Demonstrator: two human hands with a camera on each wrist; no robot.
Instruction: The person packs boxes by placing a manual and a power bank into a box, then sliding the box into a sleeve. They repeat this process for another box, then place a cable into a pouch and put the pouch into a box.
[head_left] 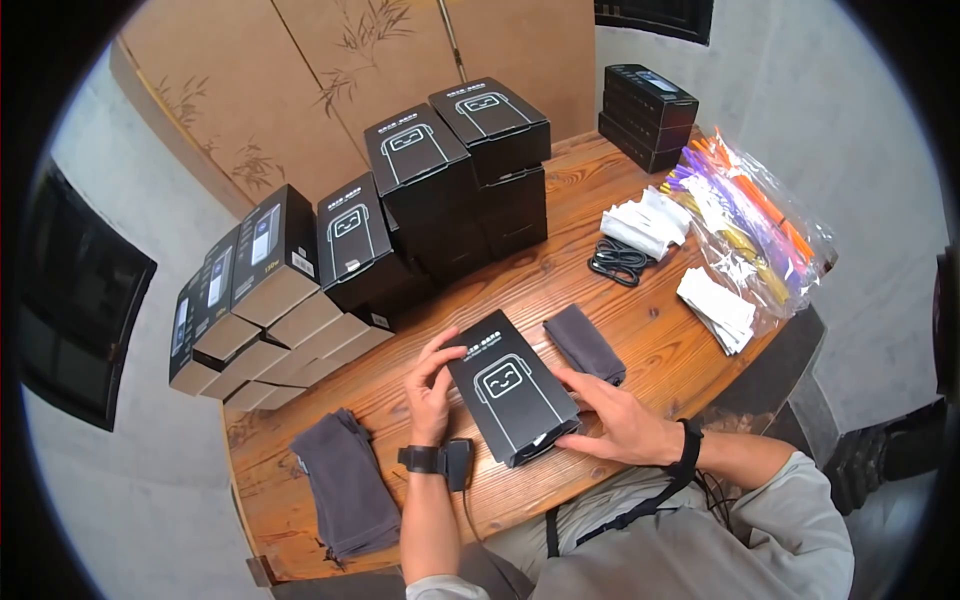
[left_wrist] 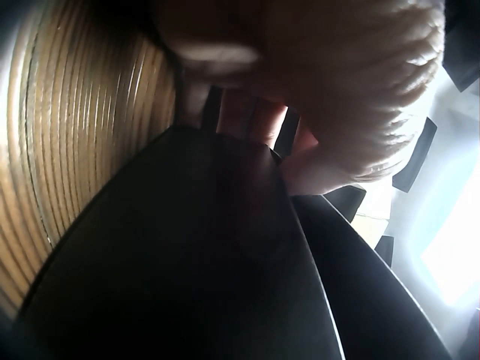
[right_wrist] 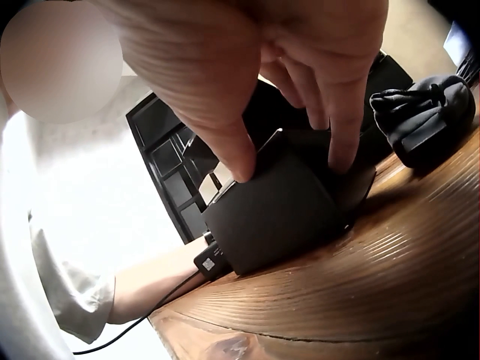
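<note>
A black carton box [head_left: 510, 400] with a smiling robot face outlined on its lid lies at the front middle of the wooden table. My left hand [head_left: 430, 395] holds its left side, fingertips over the far left edge and corner. At the near right end, my right hand [head_left: 630, 425] grips the corner between thumb and fingers. In the right wrist view the thumb [right_wrist: 238, 161] lies on the end's upper edge, the fingers on the side. A folded dark grey drawstring pouch [head_left: 585, 345] lies just right of the box; a larger one [head_left: 350, 490] lies left of my left forearm.
Stacked black boxes [head_left: 420, 150] stand at the back, with cartons showing grey-brown sides [head_left: 260, 350] at left. To the right are a coiled black cable [head_left: 620, 262], white packets [head_left: 645, 222], white slips [head_left: 716, 310] and a clear bag [head_left: 745, 225] of colourful strips. Smaller dark boxes [head_left: 648, 118] sit far right.
</note>
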